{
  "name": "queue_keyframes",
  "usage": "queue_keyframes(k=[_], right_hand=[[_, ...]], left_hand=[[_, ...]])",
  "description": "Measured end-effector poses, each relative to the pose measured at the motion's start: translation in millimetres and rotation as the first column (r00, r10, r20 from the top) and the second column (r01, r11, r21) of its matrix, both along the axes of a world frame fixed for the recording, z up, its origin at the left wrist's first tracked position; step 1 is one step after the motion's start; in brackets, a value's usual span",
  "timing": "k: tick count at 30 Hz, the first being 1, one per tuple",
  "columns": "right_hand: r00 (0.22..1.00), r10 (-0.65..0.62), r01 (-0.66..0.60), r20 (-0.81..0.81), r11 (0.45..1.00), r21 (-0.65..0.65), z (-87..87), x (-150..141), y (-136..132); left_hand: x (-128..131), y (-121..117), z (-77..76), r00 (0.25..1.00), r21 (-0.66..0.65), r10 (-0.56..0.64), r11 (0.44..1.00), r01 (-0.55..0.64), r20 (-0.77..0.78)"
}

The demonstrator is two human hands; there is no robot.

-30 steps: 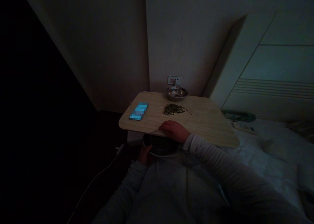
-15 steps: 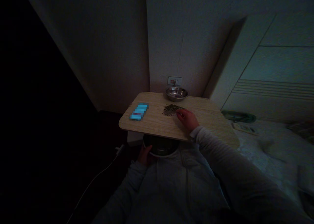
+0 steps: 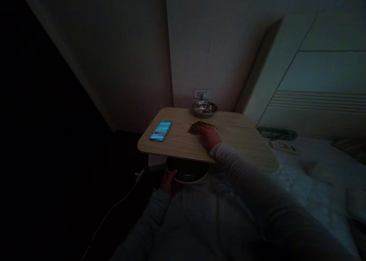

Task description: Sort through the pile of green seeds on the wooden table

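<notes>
My right hand (image 3: 208,135) is palm down on the near right side of a pile of small dark green grains, like mung beans (image 3: 194,128). Its fingers are curled together at the pile, and whatever lies between them is hidden. Below the table's near edge, my left hand (image 3: 169,179) grips the left rim of a dark bowl with a pale rim (image 3: 187,173). The bowl rests at my lap, its far side under the tabletop. Just beyond the pile stands a shiny metal bowl (image 3: 204,110), with something small and dark at its bottom.
The wooden table (image 3: 177,148) has rounded corners. A lit phone (image 3: 161,131) lies on its left side. Behind is a wall socket (image 3: 201,93). A power strip with a white cable (image 3: 139,175) is at lower left. Right of the table, a pale remote-like object (image 3: 283,147) lies on bedding.
My right hand has moved left and onto the pile, covering part of it. Some grains now lie scattered to the right. My left hand keeps its hold on the dark bowl.
</notes>
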State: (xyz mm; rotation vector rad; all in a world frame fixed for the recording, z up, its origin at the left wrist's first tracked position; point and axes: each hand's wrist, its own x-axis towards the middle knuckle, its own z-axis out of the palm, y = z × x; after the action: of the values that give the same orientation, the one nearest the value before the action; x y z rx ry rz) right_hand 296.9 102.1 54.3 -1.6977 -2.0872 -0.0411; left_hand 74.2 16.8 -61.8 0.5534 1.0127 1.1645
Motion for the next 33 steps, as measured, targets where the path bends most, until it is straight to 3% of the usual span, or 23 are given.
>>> queue_keyframes(k=[3,8,18,23,28,33], right_hand=[[0.998,-0.048,0.048,0.043,0.999,0.007,0.0,-3.6,-6.0],[0.995,0.019,-0.019,0.097,1.0,0.001,2.3,-5.5,-18.4],[0.985,0.124,-0.124,0.116,0.992,-0.008,2.5,-3.6,-45.7],[0.99,0.141,-0.139,-0.013,0.986,0.091,0.0,6.9,-44.9],[0.967,0.077,-0.032,-0.243,0.983,0.18,3.6,30.0,-40.7],[0.912,-0.076,0.121,-0.403,0.989,0.087,8.3,53.3,-46.7]], left_hand=[[0.3,-2.8,2.2,1.0,0.007,0.02,1.0,-0.02,-0.015],[-0.8,-6.0,5.6,1.0,0.0,-0.027,1.0,0.027,0.013],[-3.0,1.1,-6.1,1.0,-0.002,-0.015,1.0,0.015,-0.011],[-0.4,1.4,-11.4,1.0,-0.023,-0.02,1.0,0.02,0.016],[4.4,4.3,-19.2,0.998,-0.021,-0.014,1.0,0.015,0.061],[5.9,3.6,-19.4,0.996,-0.027,-0.025,0.999,0.027,0.085]])
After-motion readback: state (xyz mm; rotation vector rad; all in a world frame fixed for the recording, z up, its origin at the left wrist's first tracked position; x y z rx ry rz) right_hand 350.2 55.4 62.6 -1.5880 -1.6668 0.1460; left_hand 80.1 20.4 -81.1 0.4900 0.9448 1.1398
